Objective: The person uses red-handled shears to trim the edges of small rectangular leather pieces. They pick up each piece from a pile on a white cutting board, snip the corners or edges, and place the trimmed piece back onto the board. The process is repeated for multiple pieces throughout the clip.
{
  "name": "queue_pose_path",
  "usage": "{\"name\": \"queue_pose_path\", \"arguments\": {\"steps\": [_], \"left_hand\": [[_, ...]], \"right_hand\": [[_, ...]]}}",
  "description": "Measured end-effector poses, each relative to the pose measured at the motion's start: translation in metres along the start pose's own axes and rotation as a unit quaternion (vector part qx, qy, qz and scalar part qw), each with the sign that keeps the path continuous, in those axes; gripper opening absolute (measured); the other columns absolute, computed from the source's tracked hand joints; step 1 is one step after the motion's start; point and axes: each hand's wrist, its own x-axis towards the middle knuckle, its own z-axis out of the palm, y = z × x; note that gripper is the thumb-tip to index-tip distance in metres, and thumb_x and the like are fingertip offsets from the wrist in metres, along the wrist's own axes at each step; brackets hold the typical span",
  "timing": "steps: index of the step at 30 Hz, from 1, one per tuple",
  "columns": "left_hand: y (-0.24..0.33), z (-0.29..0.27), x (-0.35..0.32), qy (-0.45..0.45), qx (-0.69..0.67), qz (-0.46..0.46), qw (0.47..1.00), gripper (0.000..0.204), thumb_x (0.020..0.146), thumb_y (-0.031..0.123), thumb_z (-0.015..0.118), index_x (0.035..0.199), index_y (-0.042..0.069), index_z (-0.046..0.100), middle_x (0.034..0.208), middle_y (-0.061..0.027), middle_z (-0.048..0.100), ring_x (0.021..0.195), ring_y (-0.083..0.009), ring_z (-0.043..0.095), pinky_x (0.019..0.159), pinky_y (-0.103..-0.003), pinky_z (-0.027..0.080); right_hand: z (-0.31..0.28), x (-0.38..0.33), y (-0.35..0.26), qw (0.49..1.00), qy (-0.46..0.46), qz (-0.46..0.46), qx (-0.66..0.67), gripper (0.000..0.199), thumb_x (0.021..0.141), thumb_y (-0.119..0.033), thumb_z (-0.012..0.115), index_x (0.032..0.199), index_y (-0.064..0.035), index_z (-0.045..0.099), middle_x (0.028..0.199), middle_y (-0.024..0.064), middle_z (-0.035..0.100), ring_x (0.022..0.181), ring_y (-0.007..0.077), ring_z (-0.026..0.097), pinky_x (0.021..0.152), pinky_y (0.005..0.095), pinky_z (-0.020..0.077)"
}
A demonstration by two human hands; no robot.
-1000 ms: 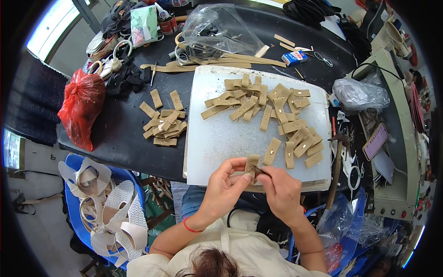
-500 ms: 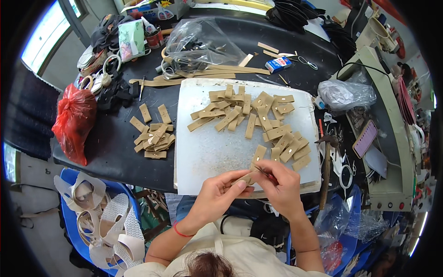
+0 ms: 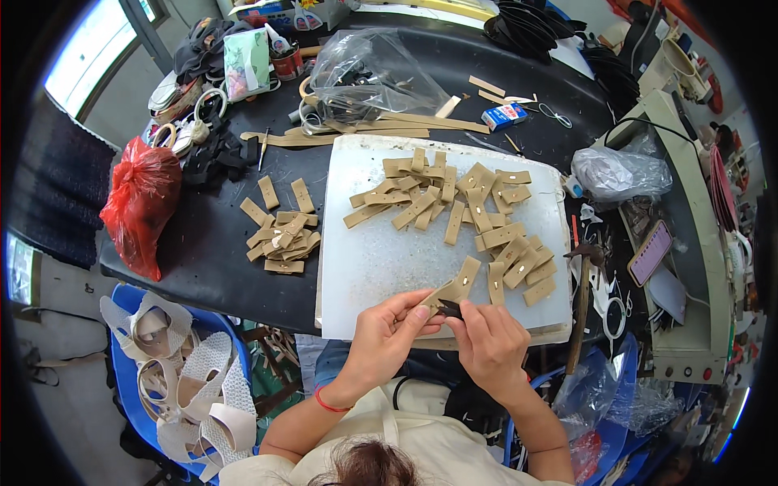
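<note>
Pinched in my left hand [image 3: 379, 336] is a tan strap piece [image 3: 438, 298], over the near edge of the white board [image 3: 381, 267]. My right hand [image 3: 493, 344] is closed round a small dark tool with two pointed blades [image 3: 448, 308], like a pair of snips; its handles are hidden in the fingers. The blade tips meet the strap beside my left thumb. Just beyond the fingers lies another tan strap piece [image 3: 466, 277]; whether it joins the held one, I cannot tell. Many similar folded straps [image 3: 417, 206] cover the board's far and right parts, several with small pale slots or bits.
A smaller strap pile [image 3: 284, 239] lies left of the board. Long tan strips [image 3: 389, 128] and a clear plastic bag [image 3: 377, 73] are behind it. At right are a hammer [image 3: 580, 300] and a phone [image 3: 650, 253]. A blue bin [image 3: 130, 356] of pale shoe parts stands lower left.
The whole view has shifted slightly to the right. The tool in my right hand has turned, so its dark blades now point left at the strap. My left hand still pinches the strap.
</note>
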Motion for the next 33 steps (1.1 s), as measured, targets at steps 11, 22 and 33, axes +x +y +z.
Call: {"name": "queue_pose_path", "arguments": {"steps": [11,22,33], "left_hand": [[0.008,-0.003,0.0,0.016,-0.057,-0.039,0.998,0.026,0.096,0.015,0.046,0.11,-0.006,0.05,0.101,-0.0174,0.061,0.088,-0.0181,0.063,0.08,-0.029,0.052],[0.005,0.009,-0.007,-0.025,0.042,0.045,0.998,0.031,0.092,0.003,0.05,0.121,-0.007,0.049,0.106,-0.0142,0.061,0.096,-0.0175,0.061,0.085,-0.029,0.05],[-0.002,0.015,-0.011,0.056,0.326,0.206,0.921,0.026,0.083,-0.007,0.051,0.108,-0.004,0.059,0.094,-0.0148,0.065,0.083,-0.0195,0.065,0.07,-0.028,0.053]], "right_hand": [[-0.025,0.011,-0.006,0.942,-0.037,0.184,0.279,0.031,0.076,-0.012,0.071,0.104,-0.004,0.059,0.078,0.0032,0.057,0.054,0.0097,0.049,0.047,0.0219,0.0386],[0.009,0.02,-0.004,0.837,0.124,0.33,0.419,0.017,0.08,-0.007,0.068,0.091,0.0008,0.059,0.093,0.0041,0.055,0.061,0.004,0.044,0.055,0.0186,0.0379],[-0.01,0.009,-0.017,0.964,-0.028,0.149,0.219,0.038,0.071,-0.004,0.071,0.107,0.0007,0.058,0.093,0.0135,0.059,0.067,0.0201,0.061,0.056,0.0281,0.0505]]}}
